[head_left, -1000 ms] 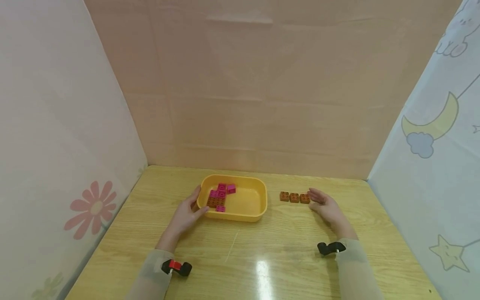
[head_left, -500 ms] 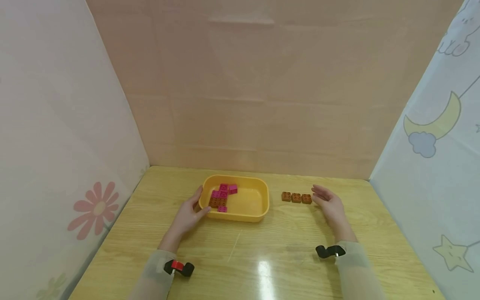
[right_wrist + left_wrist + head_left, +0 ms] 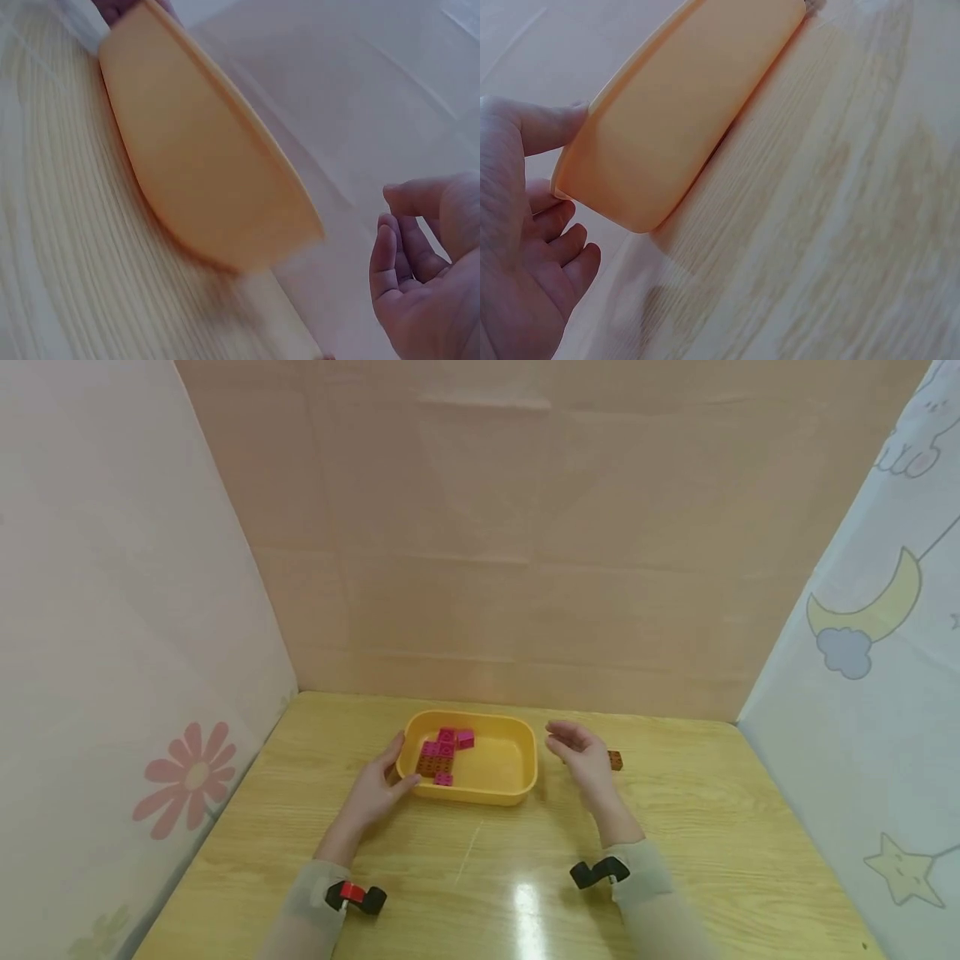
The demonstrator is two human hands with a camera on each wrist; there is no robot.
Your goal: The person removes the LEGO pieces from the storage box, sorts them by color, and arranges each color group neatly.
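Note:
My left hand [image 3: 373, 789] grips the left end of a yellow plastic tray [image 3: 498, 764], its thumb [image 3: 551, 127] on the rim and fingers at the end wall. Pink building bricks [image 3: 446, 748] and brown bricks [image 3: 435, 766] lie in the tray's left part. Just beyond the tray's right end, my right hand [image 3: 587, 766] is held with loosely bent fingers and nothing between them. Behind it on the table, an orange-brown brick [image 3: 615, 760] shows past the hand; the others of that row are mostly hidden.
A light wooden table [image 3: 420, 877] bears it all. A plain beige cloth [image 3: 480, 568] stands behind, with printed panels at left and right. Each wrist carries a small black camera mount [image 3: 600, 872].
My right hand has moved left from the far end of the brick row, passing in front of it toward the tray. My left hand and the tray stay put.

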